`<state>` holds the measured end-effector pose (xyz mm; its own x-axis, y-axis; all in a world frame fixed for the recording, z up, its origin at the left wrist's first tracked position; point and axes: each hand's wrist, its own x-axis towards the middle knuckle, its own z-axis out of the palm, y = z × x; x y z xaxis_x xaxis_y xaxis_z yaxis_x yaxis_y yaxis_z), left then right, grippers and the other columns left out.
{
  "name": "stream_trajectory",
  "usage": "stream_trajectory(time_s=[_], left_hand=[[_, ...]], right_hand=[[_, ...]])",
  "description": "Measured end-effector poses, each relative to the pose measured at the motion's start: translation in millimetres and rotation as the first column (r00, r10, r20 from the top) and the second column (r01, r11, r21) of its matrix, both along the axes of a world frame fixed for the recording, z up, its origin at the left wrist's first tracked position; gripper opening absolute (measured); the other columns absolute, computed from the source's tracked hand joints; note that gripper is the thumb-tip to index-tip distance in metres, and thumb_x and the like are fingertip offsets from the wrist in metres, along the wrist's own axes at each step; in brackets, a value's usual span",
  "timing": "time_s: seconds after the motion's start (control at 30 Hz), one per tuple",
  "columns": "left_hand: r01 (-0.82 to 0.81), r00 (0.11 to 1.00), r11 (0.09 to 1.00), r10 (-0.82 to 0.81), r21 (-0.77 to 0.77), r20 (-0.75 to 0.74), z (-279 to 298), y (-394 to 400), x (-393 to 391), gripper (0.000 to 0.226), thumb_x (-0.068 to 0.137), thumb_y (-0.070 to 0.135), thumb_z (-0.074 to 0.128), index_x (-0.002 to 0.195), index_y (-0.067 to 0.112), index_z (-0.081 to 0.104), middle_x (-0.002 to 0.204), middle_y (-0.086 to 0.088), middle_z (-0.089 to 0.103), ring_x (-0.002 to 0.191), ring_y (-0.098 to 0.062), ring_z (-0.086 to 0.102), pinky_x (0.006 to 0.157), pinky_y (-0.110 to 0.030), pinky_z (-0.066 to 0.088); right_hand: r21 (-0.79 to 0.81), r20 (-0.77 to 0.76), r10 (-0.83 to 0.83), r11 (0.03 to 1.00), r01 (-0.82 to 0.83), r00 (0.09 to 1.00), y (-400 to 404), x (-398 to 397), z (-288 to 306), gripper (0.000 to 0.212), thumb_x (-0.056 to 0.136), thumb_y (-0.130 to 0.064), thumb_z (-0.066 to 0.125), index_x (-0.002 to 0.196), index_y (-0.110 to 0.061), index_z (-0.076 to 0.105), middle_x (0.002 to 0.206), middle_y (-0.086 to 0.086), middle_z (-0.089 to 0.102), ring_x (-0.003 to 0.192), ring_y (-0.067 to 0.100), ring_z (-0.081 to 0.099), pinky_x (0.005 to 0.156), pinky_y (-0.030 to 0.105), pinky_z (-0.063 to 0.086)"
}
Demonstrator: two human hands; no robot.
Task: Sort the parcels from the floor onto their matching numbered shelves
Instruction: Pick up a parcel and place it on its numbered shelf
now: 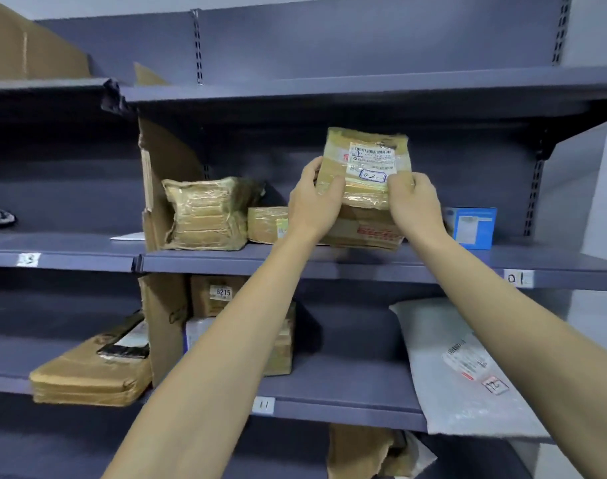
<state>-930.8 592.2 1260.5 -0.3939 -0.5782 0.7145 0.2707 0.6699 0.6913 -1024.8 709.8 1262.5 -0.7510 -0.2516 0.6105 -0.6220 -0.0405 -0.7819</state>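
A small brown taped parcel [366, 160] with a white label marked "02" stands upright at the middle shelf. My left hand [314, 198] grips its lower left edge and my right hand [414, 202] grips its lower right edge. The parcel sits on top of a flat cardboard box [367, 233] with red print that lies on the grey shelf [329, 262]. A tag reading "01" [518, 279] is stuck to that shelf's front edge at the right.
On the same shelf lie a crumpled taped parcel [205, 214], a small brown box [266, 224] and a blue box [471, 228]. A cardboard divider [160, 188] stands at the left. The shelf below, tagged "11" [263, 405], holds several parcels and a white mailer [464, 368].
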Motion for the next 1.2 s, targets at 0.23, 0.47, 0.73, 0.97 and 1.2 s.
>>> stream_trajectory(time_s=[0.23, 0.47, 0.73, 0.97, 1.2], left_hand=[[-0.019, 0.998, 1.000, 0.019, -0.009, 0.056, 29, -86, -7, 0.058, 0.095, 0.036, 0.056, 0.149, 0.023, 0.039, 0.145, 0.008, 0.049, 0.129, -0.010, 0.046, 0.098, -0.021, 0.032], [-0.034, 0.995, 0.998, 0.028, 0.061, 0.093, 40, -146, -19, 0.082, 0.086, 0.043, 0.067, 0.154, 0.020, 0.028, 0.149, 0.001, 0.045, 0.133, -0.017, 0.045, 0.110, -0.030, 0.037], [-0.095, 0.995, 0.992, 0.096, 0.079, -0.010, 31, -194, -42, 0.069, 0.088, 0.043, 0.069, 0.146, 0.022, 0.038, 0.143, -0.010, 0.037, 0.126, -0.018, 0.042, 0.100, -0.021, 0.031], [-0.146, 0.989, 0.988, 0.144, 0.053, 0.037, 26, -214, -56, 0.071, 0.096, 0.040, 0.058, 0.153, 0.016, 0.022, 0.152, -0.011, 0.033, 0.138, -0.026, 0.037, 0.106, -0.029, 0.030], [-0.405, 0.897, 0.914, 0.404, -0.032, 0.179, 24, -187, -59, 0.073, 0.102, 0.040, 0.045, 0.156, 0.018, 0.001, 0.157, -0.014, 0.022, 0.135, -0.033, 0.038, 0.103, -0.045, 0.036]], right_hand=[[-0.009, 0.056, 0.060, 0.998, -0.060, 0.997, -93, -18, 30, 0.028, 0.086, -0.039, 0.042, 0.100, -0.016, 0.049, 0.087, -0.007, 0.050, 0.080, 0.017, 0.046, 0.073, 0.033, 0.038], [0.019, 0.091, 0.180, 0.983, -0.182, 0.979, -149, -23, 44, 0.067, 0.089, -0.049, 0.054, 0.141, -0.015, 0.028, 0.123, 0.002, 0.053, 0.107, 0.021, 0.057, 0.088, 0.038, 0.048], [0.105, -0.002, 0.207, 0.973, -0.206, 0.978, -206, -49, 28, 0.065, 0.090, -0.051, 0.062, 0.136, -0.012, 0.039, 0.109, -0.004, 0.059, 0.105, 0.019, 0.059, 0.086, 0.032, 0.044], [0.173, -0.063, 0.077, 0.983, -0.065, 0.995, -237, -59, 17, 0.075, 0.092, -0.062, 0.051, 0.142, -0.012, 0.028, 0.119, 0.008, 0.062, 0.105, 0.032, 0.061, 0.087, 0.042, 0.049], [0.162, -0.037, 0.097, 0.983, -0.090, 0.995, -229, -57, 15, 0.071, 0.091, -0.057, 0.057, 0.139, -0.009, 0.036, 0.134, 0.013, 0.053, 0.120, 0.031, 0.053, 0.093, 0.035, 0.044]])
